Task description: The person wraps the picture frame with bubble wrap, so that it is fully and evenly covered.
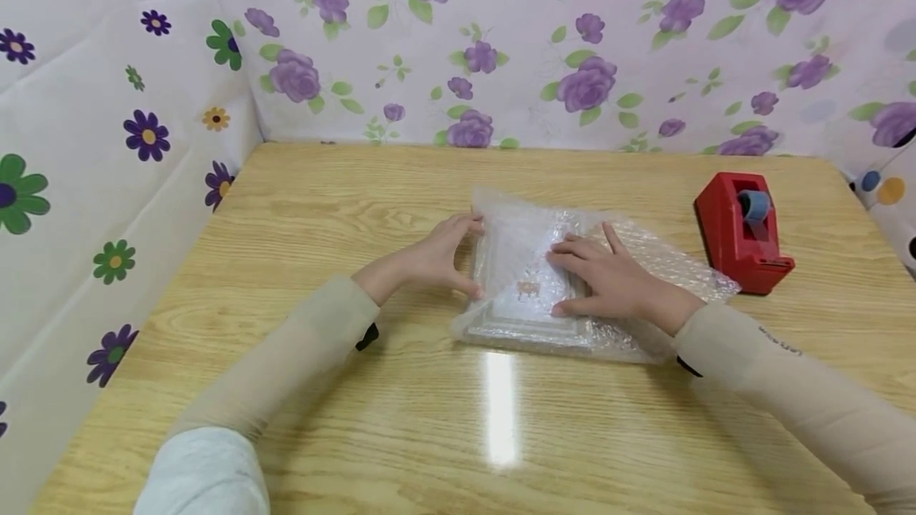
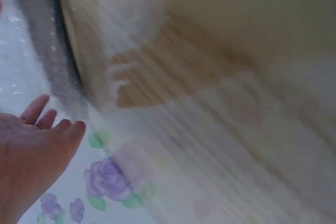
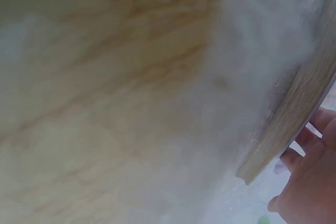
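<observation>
A picture frame (image 1: pixel 528 290) lies flat on the table under a layer of clear bubble wrap (image 1: pixel 680 249). Its border and a small brown figure show through the plastic. At its left edge is my left hand (image 1: pixel 438 257), thumb and fingers spread apart, the tips touching the wrapped side. My right hand (image 1: pixel 608 276) rests with spread fingers on the right part of the frame, over the wrap. In the right wrist view, the fingers of the right hand (image 3: pixel 312 169) lie along the pale wooden side (image 3: pixel 294 114) of the frame. Much of both wrist views is blurred.
A red tape dispenser (image 1: pixel 740 237) with a blue-grey roll stands at the right of the table, close to the wrap's loose right end. The wooden tabletop (image 1: pixel 343 205) meets flower-printed sheets (image 1: pixel 515 46) at the back and left.
</observation>
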